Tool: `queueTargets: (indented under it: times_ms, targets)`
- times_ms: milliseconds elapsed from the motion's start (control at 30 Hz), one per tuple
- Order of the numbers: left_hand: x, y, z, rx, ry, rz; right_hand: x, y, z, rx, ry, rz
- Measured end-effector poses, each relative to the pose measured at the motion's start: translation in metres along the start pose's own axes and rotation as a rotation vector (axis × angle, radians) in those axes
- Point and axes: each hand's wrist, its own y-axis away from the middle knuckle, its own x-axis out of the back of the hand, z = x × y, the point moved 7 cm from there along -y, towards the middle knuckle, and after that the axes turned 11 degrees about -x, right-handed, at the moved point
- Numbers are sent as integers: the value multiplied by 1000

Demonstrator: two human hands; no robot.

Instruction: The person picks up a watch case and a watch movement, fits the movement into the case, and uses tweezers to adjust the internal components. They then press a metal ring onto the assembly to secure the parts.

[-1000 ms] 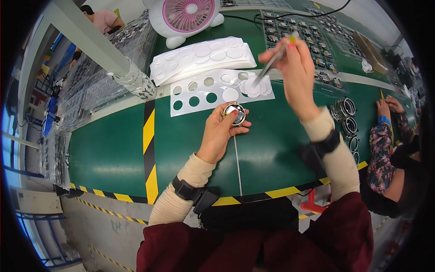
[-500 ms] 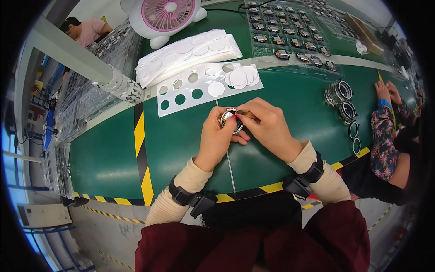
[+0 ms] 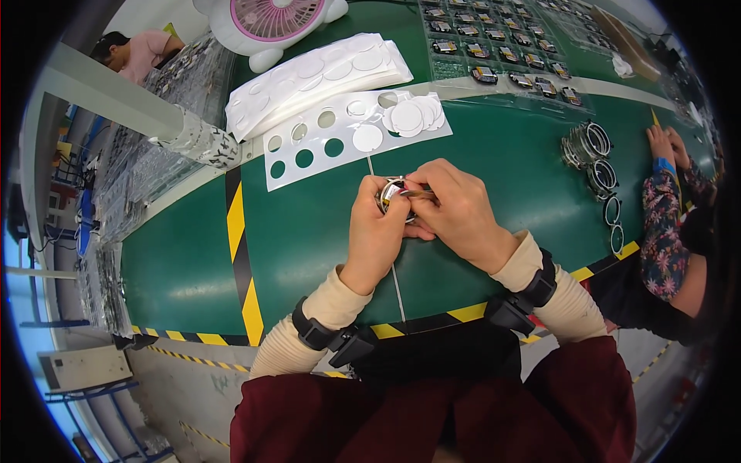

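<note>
Both forearms rise from the lower edge; the left hand (image 3: 376,231) and right hand (image 3: 455,212) meet mid-frame, fingers (image 3: 401,231) curled inward, touching.

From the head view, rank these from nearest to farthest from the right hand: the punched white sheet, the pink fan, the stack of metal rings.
Measured from the right hand:
1. Punched white sheet, just ahead and to the left, with loose white discs on it.
2. Stack of metal rings, off to the right on the green table.
3. Pink fan, far ahead at the left, behind the pile of white sheets.

Pink fan (image 3: 266,19) stands behind stacked white sheets (image 3: 316,81).
</note>
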Motion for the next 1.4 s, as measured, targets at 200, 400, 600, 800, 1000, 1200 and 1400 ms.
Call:
queueTargets:
  times_ms: [200,400,600,800,1000,1200,1400]
  targets:
    - [0,2,3,-23,-3,-26,1,0,-3,8,-11,-5]
    - [-3,5,5,-84,-26,-43,3,2,-7,65,7,22]
    - [-4,7,9,-126,-61,-80,8,2,-9,65,-51,35]
    - [-6,10,14,-244,-153,-75,9,2,-1,-114,-183,-46]
    - [-7,9,16,-289,-298,-157,10,1,3,-169,-249,-62]
    - [-11,5,20,-195,-143,-194,14,1,-7,-37,-144,6]
    - [0,-3,14,-4,71,-169,10,-2,-2,-52,-182,-84]
